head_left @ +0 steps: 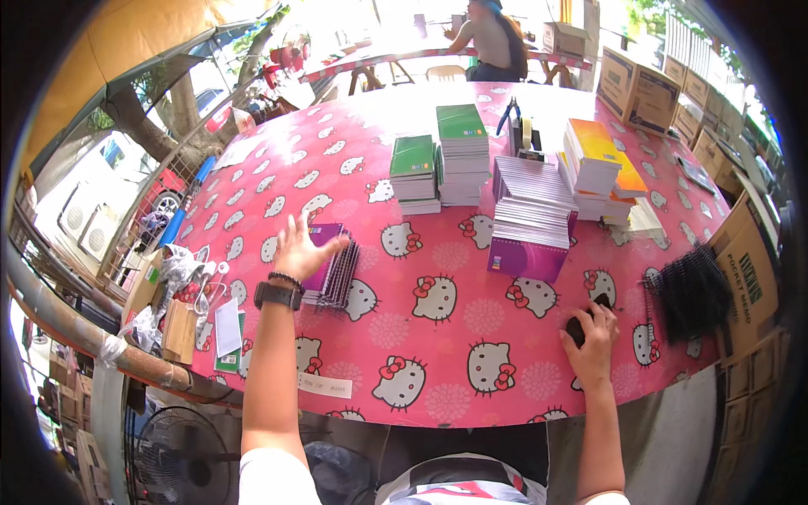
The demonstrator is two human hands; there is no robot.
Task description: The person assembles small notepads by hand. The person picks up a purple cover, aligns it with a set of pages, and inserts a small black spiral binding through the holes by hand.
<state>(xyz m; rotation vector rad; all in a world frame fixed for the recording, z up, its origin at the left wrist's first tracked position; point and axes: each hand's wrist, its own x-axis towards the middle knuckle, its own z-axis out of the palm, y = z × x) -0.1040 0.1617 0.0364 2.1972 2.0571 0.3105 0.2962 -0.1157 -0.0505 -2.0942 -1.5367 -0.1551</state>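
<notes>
My left hand [305, 252] rests with spread fingers on a small stack of purple spiral notebooks [337, 282] at the left of the table. Its thumb points to the right, over the stack's bound edge. At the right front, my right hand [593, 341] curls around a small black object [576, 330], mostly hidden under the fingers, so I cannot make out its kind. Between the hands and farther back lies a long row of purple notebooks [528, 257], packed together with their page edges up. Black wire binding coils [688, 295] lie in a heap beyond my right hand.
Behind stand stacks of green notebooks [462, 123] and orange-yellow notebooks [594, 143], with pliers [508, 116] and a tape dispenser [528, 139] between. Cardboard boxes [637, 90] line the right side. Scissors [210, 286] lie at the left edge. A person [497, 42] sits at a far table.
</notes>
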